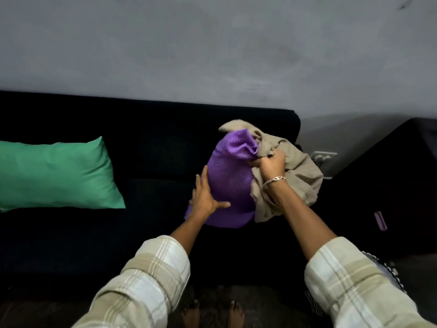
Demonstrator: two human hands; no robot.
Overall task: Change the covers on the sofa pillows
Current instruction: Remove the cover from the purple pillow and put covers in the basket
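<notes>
1. While the right hand's grip is the point everything turns on, the green pillow [56,174] lies well apart from it, far out to its left on the dark sofa [153,138], and neither hand touches it.
2. The left hand [204,197] sits left of and below the grip. Its fingers are straight, its thumb is spread, and its palm presses flat against the lower left flank of the purple pillow [229,176]. It holds nothing and only braces.
3. The purple pillow stands on end on the sofa seat. Its long axis runs from below the grip up toward the sofa back, and its puckered top end touches the grip's left side.
4. The right hand [272,163] is closed tight, fingers curled round a bunch of the beige cover [300,176] at the pillow's upper right edge. I cannot tell whether purple cloth is pinched in with it. The forearm reaches straight out, with a bracelet [274,179] at the wrist.
5. The beige cover hangs in loose folds right of and below the grip, and a flap rises above it over the pillow's top. I judge the coming move to be a pull along the pillow's long axis, with the right hand drawing and the left steadying. Whether the cover is going on or coming off is not plain.
</notes>
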